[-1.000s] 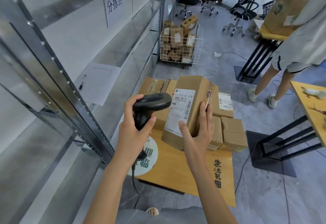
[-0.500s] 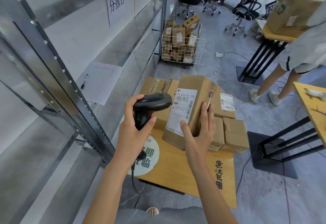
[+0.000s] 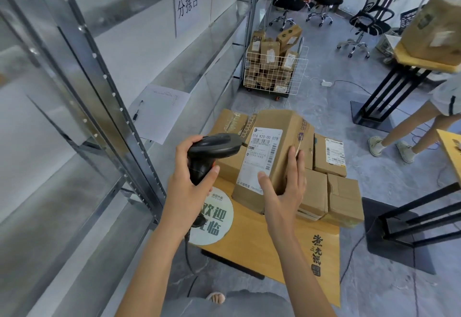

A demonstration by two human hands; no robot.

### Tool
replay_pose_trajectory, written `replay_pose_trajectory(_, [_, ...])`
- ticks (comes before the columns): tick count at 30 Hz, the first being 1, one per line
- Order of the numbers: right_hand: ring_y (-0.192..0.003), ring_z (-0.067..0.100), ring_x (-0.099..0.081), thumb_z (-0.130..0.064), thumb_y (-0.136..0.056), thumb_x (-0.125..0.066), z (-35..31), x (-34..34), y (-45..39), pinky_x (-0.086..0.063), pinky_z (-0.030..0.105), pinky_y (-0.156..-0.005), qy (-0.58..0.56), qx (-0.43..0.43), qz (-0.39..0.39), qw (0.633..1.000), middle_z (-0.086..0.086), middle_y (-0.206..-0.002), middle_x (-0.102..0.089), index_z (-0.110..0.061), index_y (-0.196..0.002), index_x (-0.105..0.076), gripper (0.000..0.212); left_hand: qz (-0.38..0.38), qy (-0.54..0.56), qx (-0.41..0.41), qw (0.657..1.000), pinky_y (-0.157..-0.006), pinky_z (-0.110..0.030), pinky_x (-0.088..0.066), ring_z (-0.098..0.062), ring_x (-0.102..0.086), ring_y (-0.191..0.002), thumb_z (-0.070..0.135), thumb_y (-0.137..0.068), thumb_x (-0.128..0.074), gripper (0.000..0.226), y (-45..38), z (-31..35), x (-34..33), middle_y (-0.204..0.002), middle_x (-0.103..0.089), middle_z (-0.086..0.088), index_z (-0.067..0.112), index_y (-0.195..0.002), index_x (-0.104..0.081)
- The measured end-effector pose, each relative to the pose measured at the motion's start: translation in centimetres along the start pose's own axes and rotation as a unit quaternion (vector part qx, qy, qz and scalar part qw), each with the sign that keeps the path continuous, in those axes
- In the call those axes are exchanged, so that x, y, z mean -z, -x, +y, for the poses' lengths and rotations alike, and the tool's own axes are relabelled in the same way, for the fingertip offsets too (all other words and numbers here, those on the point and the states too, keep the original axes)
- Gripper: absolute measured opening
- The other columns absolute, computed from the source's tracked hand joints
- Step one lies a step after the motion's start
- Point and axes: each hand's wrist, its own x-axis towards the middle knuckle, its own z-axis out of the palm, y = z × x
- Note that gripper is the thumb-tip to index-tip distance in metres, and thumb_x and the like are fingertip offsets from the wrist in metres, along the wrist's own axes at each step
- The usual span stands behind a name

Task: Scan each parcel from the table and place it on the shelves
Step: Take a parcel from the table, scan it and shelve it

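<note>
My right hand (image 3: 284,187) grips the parcel (image 3: 272,157), thumb on its label (image 3: 259,157), fingers curled round its right side, tilting it above the table (image 3: 264,237). My left hand (image 3: 189,187) is wrapped round the scanner (image 3: 212,152), just left of the parcel. The shelves (image 3: 104,107) stand left of the table.

Ahead of the hands, a wire cart (image 3: 274,72) on casters stands on the floor. Beyond it, office chairs (image 3: 366,25) are grouped. Right of the hands, a second person (image 3: 424,122) stands beside a black-framed stand (image 3: 389,87). A white power strip (image 3: 326,83) lies near the cart.
</note>
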Motion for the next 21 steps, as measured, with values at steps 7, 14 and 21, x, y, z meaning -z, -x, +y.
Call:
replay_pose_trajectory(7, [-0.152,0.002,-0.010,-0.045,-0.083,-0.064,-0.7,-1.7,1.3,-0.013,0.058,-0.123,-0.022,0.021,-0.092,0.995,-0.027,-0.165,-0.009,-0.065,-0.145,-0.016,0.080,0.100,-0.027,0.016,0.994,-0.062,-0.020,-0.056,-0.014,-0.069,-0.070,0.013,-0.093,-0.071,0.064,3.1,1.0,2.4,-0.113,-0.063,0.014,0.061,-0.124,-0.042])
replay_pose_trajectory(14, [-0.152,0.011,-0.011,-0.046,-0.080,-0.063,-1.9,-2.1,3.2,-0.013,0.058,-0.122,-0.038,0.059,-0.223,0.972,-0.034,-0.160,-0.006,-0.064,-0.144,-0.019,0.080,0.240,-0.068,0.049,0.967,-0.064,-0.022,-0.056,-0.012,-0.068,-0.071,0.012,-0.093,-0.071,0.067,9.2,2.7,3.6,-0.113,-0.065,0.001,0.066,-0.119,-0.040])
replay_pose_trajectory(21, [-0.150,0.013,-0.016,-0.047,-0.081,-0.061,-1.6,0.1,6.4,-0.017,0.058,-0.120,-0.049,0.097,-0.351,0.930,-0.028,-0.163,-0.005,-0.060,-0.146,-0.017,0.079,0.395,-0.095,0.094,0.909,-0.062,-0.020,-0.055,-0.013,-0.065,-0.063,0.009,-0.094,-0.070,0.065,18.4,3.9,2.0,-0.104,-0.066,0.003,0.061,-0.120,-0.043])
